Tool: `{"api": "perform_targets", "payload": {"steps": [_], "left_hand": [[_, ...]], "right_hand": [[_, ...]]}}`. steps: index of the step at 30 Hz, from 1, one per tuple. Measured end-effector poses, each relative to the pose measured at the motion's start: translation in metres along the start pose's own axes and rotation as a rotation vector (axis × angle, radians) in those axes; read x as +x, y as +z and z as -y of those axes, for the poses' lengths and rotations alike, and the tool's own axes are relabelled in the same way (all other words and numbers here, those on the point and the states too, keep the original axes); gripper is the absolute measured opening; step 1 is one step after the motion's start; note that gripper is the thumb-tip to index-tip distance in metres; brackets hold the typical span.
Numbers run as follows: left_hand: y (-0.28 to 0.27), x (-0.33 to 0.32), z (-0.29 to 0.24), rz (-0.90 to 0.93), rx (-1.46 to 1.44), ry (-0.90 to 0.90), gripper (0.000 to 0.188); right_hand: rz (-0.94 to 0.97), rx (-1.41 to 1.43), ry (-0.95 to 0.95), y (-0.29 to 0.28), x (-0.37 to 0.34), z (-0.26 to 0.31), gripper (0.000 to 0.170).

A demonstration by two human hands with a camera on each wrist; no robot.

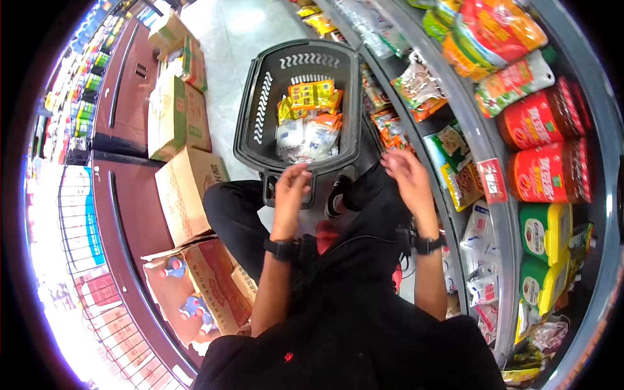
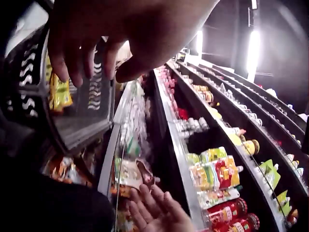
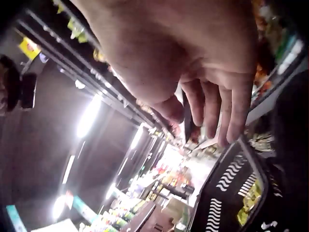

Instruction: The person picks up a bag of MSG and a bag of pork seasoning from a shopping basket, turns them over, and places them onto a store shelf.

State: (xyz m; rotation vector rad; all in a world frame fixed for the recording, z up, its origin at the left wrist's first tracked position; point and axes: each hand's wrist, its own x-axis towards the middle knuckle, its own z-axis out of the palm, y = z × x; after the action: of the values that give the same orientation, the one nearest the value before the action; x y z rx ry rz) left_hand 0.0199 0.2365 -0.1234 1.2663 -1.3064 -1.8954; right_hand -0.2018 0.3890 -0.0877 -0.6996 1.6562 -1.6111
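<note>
My left hand (image 1: 292,190) hovers over the near end of a dark shopping basket (image 1: 244,140), its fingers loosely bent around nothing. To the right, my right hand (image 1: 408,177) is raised above my knee beside the shelf, fingers relaxed and nothing in them. Inside the basket lie yellow packets (image 1: 312,95) and white-and-clear plastic packets (image 1: 305,138). In the left wrist view the left fingers hang down in front of the basket, with the right hand (image 2: 159,210) palm up near shelved packets. The right wrist view shows the right fingers (image 3: 211,108) drooping, apart from any goods.
A curved shelf on the right holds red-labelled jars (image 1: 549,174), green-and-yellow tubs (image 1: 545,234) and a red-and-orange pouch (image 1: 497,32). Cardboard boxes (image 1: 188,195) line the left side, one open with bottles (image 1: 195,307) in it. Tiled floor (image 1: 227,32) stretches beyond the basket.
</note>
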Motion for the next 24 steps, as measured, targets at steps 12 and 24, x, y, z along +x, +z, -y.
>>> {"api": "perform_targets", "payload": {"steps": [12, 24], "left_hand": [[-0.017, 0.213, -0.048, 0.116, 0.059, -0.303, 0.038], [-0.020, 0.328, 0.134, 0.003, 0.127, -0.940, 0.053]], "right_hand": [[0.336, -0.695, -0.106, 0.198, 0.314, -0.125, 0.028], [0.405, -1.343, 0.258, 0.176, 0.331, -0.302, 0.047]]}}
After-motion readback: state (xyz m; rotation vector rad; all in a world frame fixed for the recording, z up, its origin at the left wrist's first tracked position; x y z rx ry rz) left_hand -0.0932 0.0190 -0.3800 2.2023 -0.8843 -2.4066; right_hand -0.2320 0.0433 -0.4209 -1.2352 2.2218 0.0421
